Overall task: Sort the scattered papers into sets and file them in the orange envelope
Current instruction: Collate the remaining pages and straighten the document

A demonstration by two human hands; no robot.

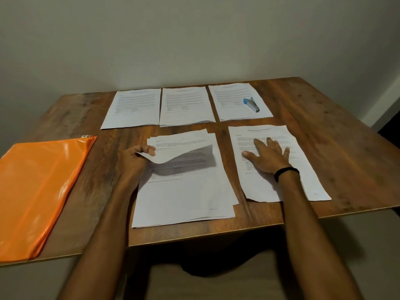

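head view looks down, forward over near table (324, 131).

Wooden table (313, 118): papers (184, 191), orange envelope (39, 180)

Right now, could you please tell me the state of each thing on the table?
Orange envelope: lying flat, untouched.
Stapler: resting on the far right set.
Top sheet: corner lifted, pinched by left hand.
Near stack: flat, edges uneven.
Right sheet: pressed flat under right hand.

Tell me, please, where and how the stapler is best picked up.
Take the stapler across its narrow middle, from above, pinching its two long sides. It lies flat and diagonal on the far right paper set, with bare paper on both sides.
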